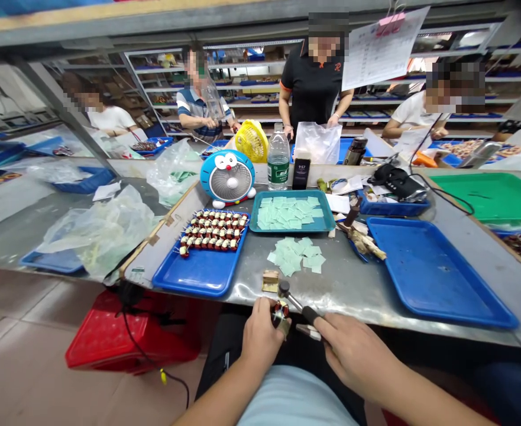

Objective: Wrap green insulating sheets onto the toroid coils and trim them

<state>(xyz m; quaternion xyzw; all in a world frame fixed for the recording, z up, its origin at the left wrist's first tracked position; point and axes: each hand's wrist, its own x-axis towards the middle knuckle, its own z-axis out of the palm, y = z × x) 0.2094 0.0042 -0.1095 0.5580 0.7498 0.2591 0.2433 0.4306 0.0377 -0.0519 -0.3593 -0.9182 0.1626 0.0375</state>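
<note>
1. Coil part: just off the table's near edge, in the left hand.
2. Blue tray at left: rows of similar pieces in its far half.
3. Left hand: fingers closed around the coil part.
4. Tan block: on the table, near the left hand.
5. Pale green sheets: scattered on the table, more in the teal tray behind.
6. Hammer-like tool: round dark head near the coil part; whether they touch is unclear.
7. Right hand: closed on the tool's dark handle.
8. Blue tray at right: on the table.
</note>
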